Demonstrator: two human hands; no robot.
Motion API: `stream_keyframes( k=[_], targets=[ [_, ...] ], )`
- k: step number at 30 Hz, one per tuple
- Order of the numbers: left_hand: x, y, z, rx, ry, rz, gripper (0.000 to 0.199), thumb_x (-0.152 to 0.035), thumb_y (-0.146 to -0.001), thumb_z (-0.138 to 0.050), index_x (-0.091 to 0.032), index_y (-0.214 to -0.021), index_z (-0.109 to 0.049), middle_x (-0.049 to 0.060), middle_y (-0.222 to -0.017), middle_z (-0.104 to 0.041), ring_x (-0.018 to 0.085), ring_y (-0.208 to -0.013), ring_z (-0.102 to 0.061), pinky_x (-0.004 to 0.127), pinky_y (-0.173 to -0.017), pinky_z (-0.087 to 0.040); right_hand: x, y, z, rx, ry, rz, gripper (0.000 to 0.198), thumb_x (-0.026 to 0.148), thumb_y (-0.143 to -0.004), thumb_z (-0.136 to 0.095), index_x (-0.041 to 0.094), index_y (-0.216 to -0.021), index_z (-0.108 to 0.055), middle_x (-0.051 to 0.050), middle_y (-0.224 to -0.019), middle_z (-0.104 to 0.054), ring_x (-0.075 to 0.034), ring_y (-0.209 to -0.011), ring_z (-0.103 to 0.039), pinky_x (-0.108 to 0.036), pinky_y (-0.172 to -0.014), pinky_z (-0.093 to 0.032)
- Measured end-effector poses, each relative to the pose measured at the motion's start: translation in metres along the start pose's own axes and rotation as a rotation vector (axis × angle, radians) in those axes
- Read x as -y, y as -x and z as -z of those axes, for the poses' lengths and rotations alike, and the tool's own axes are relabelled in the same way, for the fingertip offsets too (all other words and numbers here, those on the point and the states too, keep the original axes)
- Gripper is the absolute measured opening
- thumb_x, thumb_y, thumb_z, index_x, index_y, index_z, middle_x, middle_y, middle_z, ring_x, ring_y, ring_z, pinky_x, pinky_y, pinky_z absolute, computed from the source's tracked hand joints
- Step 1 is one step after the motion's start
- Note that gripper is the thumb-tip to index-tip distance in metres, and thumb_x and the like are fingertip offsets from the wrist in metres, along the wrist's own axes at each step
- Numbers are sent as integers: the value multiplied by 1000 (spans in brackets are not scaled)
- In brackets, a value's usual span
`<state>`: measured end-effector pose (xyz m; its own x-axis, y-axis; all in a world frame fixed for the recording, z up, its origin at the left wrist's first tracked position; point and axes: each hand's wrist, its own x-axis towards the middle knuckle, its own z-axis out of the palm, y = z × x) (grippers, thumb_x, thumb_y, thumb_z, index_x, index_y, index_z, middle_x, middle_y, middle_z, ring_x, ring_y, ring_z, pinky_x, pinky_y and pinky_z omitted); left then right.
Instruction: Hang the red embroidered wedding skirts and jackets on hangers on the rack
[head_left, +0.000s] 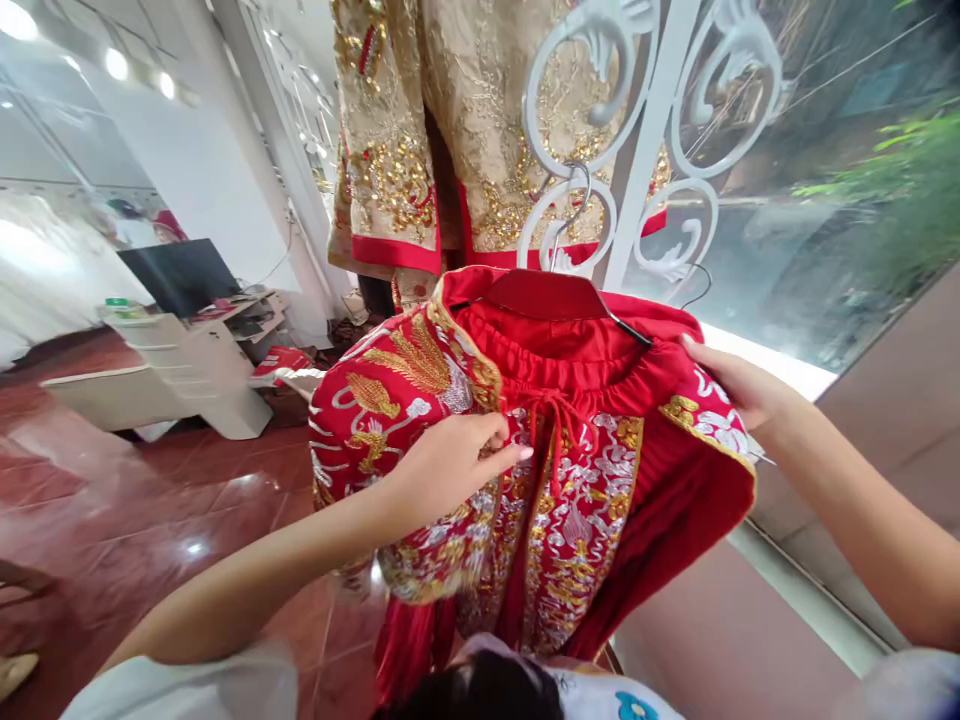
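A red embroidered jacket (375,400) with gold and silver thread hangs on a red hanger (547,297), its front spread apart. Inside it shows a red skirt (577,500) with a gathered waist, a tied string bow (556,408) and embroidered panels. The hanger's metal hook (576,205) goes up to a white scrolled metal rack (536,120). My left hand (457,465) is closed at the jacket's front edge, fingers curled and thumb pointing right. At the jacket's other shoulder, my right hand (739,385) grips the cloth; most of its fingers are hidden.
Behind the jacket hangs a beige garment (480,130) with gold sequins and red hems. A window (817,200) lies to the right. On the left stand a white desk (187,365) and a dark monitor (180,275) on a red tiled floor (247,500). A dark-haired head (472,690) is at the bottom.
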<state>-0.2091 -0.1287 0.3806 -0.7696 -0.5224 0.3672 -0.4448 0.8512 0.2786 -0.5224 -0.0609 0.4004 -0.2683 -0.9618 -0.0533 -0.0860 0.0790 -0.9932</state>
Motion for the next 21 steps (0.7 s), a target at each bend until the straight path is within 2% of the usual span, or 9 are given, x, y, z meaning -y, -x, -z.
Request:
stream_keyframes(
  k=[2, 3, 4, 6, 10, 13, 16, 18, 21],
  targets=[
    [-10, -22, 4, -131, -126, -120, 33, -44, -91, -43, -18, -88, -61, 4, -85, -67, 15, -76, -62, 27, -69, -46, 1, 3, 1, 114, -121, -214, 31, 48, -73, -60, 19, -81, -65, -13, -81, -71, -26, -73, -69, -41, -70, -56],
    [-16, -35, 2, -216, -201, -183, 35, -46, -91, -42, -17, -94, -61, 6, -92, -67, 17, -84, -62, 29, -73, -46, 2, 5, 1, 146, -176, -271, 30, 46, -73, -61, 19, -86, -65, -11, -84, -71, -25, -76, -69, -40, -72, -55],
    [-22, -48, -3, -288, -271, -232, 38, -48, -90, -42, -15, -100, -60, 9, -99, -66, 20, -91, -60, 31, -78, -45, 3, 7, 0, 132, -188, -253, 29, 44, -73, -63, 20, -90, -64, -10, -85, -71, -24, -76, -68, -39, -72, -55],
    [-29, -70, -19, -371, -382, -263, 49, -54, -87, -44, -12, -108, -58, 13, -104, -63, 24, -97, -58, 35, -83, -43, 6, 11, -4, 39, -114, -118, 30, 41, -71, -67, 21, -93, -63, -6, -79, -70, -22, -70, -66, -35, -67, -55],
    [-26, -88, -39, -353, -481, -249, 49, -56, -89, -38, -13, -94, -60, 10, -82, -65, 23, -80, -59, 35, -75, -41, 18, 10, -4, -246, 262, 285, 26, 42, -69, -68, 17, -73, -60, 1, -61, -59, -13, -56, -53, -24, -53, -43],
    [-14, -79, -23, -306, -506, -254, 43, -51, -91, -38, -16, -81, -60, 6, -70, -64, 20, -69, -60, 31, -68, -40, 32, 6, 6, -486, 553, 583, 25, 36, -75, -62, 15, -63, -57, 2, -59, -50, -8, -56, -41, -21, -53, -34],
    [1, -69, 0, -276, -519, -242, 41, -49, -90, -41, -16, -73, -59, 5, -66, -64, 19, -65, -60, 30, -63, -40, 42, 10, 14, -829, 788, 818, 20, 28, -76, -59, 15, -62, -56, 3, -57, -44, -7, -56, -34, -22, -55, -29],
    [11, -68, 8, -263, -486, -262, 42, -49, -89, -40, -16, -73, -61, 6, -69, -65, 21, -68, -61, 30, -64, -41, 40, 15, 11, -1001, 837, 894, 21, 28, -74, -61, 15, -59, -54, 3, -54, -42, -6, -54, -31, -23, -53, -27],
    [22, -73, 4, -250, -391, -317, 44, -51, -89, -39, -15, -87, -64, 9, -81, -69, 23, -75, -63, 32, -68, -43, 24, 23, 0, -986, 772, 861, 30, 37, -77, -57, 15, -57, -55, 2, -51, -43, -8, -52, -33, -24, -51, -26]
  ],
)
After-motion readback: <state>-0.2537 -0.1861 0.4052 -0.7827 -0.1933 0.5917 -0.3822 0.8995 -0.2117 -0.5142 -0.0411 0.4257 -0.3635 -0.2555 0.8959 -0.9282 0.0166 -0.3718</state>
